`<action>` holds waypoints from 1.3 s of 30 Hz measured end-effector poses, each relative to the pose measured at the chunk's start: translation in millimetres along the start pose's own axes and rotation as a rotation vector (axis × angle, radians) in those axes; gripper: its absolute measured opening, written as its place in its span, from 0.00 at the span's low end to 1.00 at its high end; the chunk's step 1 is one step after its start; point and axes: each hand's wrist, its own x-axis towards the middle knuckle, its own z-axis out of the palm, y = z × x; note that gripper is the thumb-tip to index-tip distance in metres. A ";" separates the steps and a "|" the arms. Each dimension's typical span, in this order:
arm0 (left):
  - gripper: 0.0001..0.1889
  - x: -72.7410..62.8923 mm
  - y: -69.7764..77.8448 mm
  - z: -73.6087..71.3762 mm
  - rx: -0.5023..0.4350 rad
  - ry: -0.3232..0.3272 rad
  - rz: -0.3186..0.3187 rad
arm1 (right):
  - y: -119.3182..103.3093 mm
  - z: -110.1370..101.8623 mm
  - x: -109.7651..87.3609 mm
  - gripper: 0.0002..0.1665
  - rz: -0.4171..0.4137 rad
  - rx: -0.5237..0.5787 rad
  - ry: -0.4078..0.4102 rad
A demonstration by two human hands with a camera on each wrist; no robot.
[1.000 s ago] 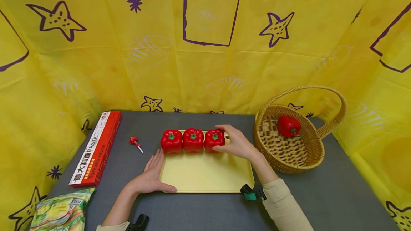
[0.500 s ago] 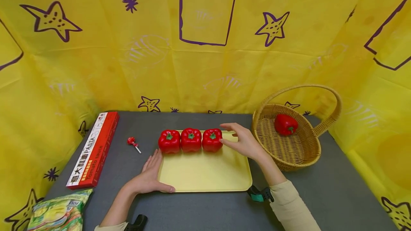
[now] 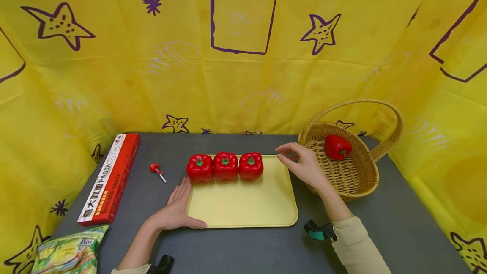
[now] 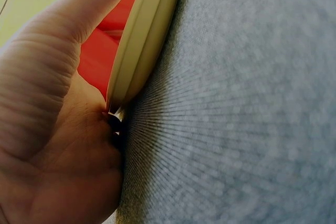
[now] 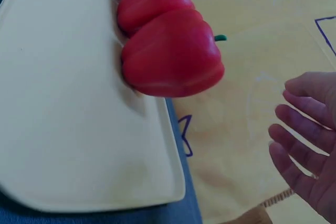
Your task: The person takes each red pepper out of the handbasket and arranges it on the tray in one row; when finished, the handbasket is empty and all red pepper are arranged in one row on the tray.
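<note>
Three red bell peppers stand upright in a row along the back of a pale yellow tray: the left pepper, the middle pepper and the right pepper. My left hand rests at the tray's left side, fingers extended along it and thumb at the front edge; the left wrist view shows the tray rim close against the palm. Over the tray's back right corner is my right hand, holding nothing, its fingers loosely bent and spread in the right wrist view.
A wicker basket with a tall handle stands at right, a red bell pepper lying inside. On the left are a lollipop, a red and white pasta box and a green snack-like bag. Yellow patterned cloth hangs behind.
My right hand has let go of the right pepper and moved right, away from it toward the basket. The left hand has stayed at the tray's left side.
</note>
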 end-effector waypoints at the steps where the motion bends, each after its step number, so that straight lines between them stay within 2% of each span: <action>1: 0.73 -0.2 0.2 -0.1 -0.001 0.001 0.001 | 1.5 -2.3 -0.5 0.10 0.012 -0.002 0.009; 12: 0.73 -1.5 0.4 -1.1 -0.008 -0.005 0.002 | 13.6 -33.5 -8.2 0.11 0.174 0.036 0.054; 24: 0.73 -1.1 0.2 -1.8 0.001 -0.004 0.001 | 31.6 -62.4 -16.9 0.14 0.234 -0.055 0.064; 32: 0.72 -1.1 0.0 -0.9 0.000 -0.002 0.005 | 44.7 -75.3 -18.2 0.16 0.238 -0.117 0.071; 39: 0.73 -0.9 0.6 -0.7 -0.004 -0.001 0.006 | 52.4 -87.4 -17.6 0.19 0.287 -0.154 0.042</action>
